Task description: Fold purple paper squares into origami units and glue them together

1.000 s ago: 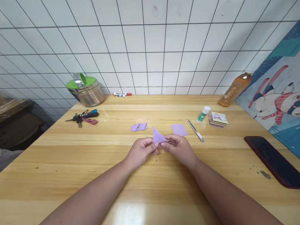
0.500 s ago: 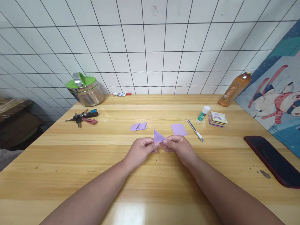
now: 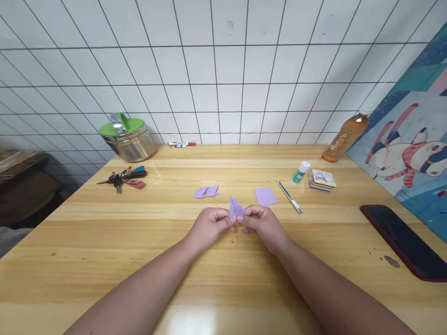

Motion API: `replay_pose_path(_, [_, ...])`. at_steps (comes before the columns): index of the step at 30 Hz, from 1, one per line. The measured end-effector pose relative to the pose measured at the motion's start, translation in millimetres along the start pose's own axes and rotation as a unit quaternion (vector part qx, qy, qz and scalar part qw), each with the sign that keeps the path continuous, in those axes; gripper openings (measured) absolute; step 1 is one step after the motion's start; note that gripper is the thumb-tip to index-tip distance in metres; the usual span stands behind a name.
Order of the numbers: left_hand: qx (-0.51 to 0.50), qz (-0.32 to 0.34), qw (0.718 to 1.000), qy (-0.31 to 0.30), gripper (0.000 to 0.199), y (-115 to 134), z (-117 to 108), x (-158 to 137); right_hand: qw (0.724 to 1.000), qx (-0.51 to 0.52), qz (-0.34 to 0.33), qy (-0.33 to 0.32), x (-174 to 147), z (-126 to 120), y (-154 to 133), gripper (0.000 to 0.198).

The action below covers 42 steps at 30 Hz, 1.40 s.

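Observation:
A small piece of purple paper [image 3: 236,207], folded to a triangle with its point up, is held between both hands above the table. My left hand [image 3: 212,226] pinches its lower left corner between thumb and fingers. On the other side, my right hand [image 3: 263,226] grips the lower right edge, its thumb pressed on the front near the left thumb. Folded purple paper pieces [image 3: 207,191] lie just beyond the left hand. A flat purple paper square [image 3: 266,196] rests past the right hand, with a slim silver craft knife or pen [image 3: 289,197] beside it.
On the wooden table [image 3: 221,296] are a glue stick [image 3: 301,173], a stack of paper squares [image 3: 321,180], a phone [image 3: 408,243] and a drink bottle [image 3: 346,138] at the right. Keys [image 3: 122,179], a green-lidded steel pot [image 3: 129,139] and a marker [image 3: 181,144] stand farther left.
My right thumb has slid left along the bottom edge of the folded paper, closer to the left thumb. The whole view has shifted slightly; the table things lie where they were.

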<state>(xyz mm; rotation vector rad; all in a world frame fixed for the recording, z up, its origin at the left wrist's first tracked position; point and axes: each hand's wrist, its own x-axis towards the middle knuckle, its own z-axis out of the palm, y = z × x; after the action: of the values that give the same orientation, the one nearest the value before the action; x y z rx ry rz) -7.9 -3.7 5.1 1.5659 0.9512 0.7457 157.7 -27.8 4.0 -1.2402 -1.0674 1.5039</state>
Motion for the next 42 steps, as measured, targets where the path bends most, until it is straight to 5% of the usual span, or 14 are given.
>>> replay_pose_path(10, [-0.105,-0.091,0.988,0.060,0.022,0,-23,4,0.997,0.034,-0.012,0.072,11,-39,-10,0.025])
replay_pose_path(16, [-0.079,-0.084,0.993,0.005,0.027,-7,-10,3,0.999,-0.037,-0.007,-0.033,5,-24,-6,0.038])
replay_pose_path(20, [-0.004,-0.042,0.999,-0.027,0.029,-10,-2,2,0.997,-0.077,0.010,-0.023,4,-16,-2,0.024])
replay_pose_path(42, [-0.043,-0.013,0.997,0.058,0.027,-7,3,5,0.995,-0.086,-0.011,-0.050,3,-5,0,0.027])
